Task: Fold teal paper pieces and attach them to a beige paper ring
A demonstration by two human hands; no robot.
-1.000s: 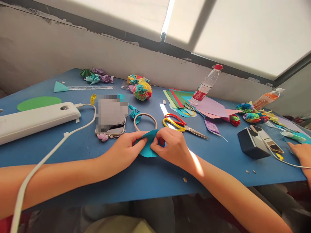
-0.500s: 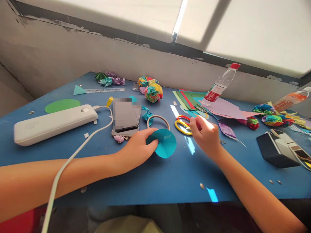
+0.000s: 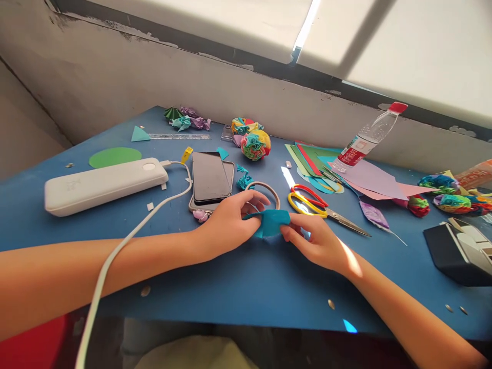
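Note:
A teal paper circle, bent over at its right side, is held between my two hands above the blue table. My left hand pinches its left part between thumb and fingers. With thumb and fingertips, my right hand grips the right edge. Just behind the paper lies a roll of tape, partly covered by my left hand. Scissors with red and yellow handles rest beyond my right hand, blades pointing right. A crumpled teal paper scrap sits behind the tape roll.
Left of my hands are a phone, a white power bank and its cable across my left forearm. Paper flower balls, coloured sheets and a plastic bottle stand behind. A dark box is at right.
My right hand has come down and left from over the scissors and taken the paper's right edge. The teal circle, flat before, is now bent over. The view has shifted slightly.

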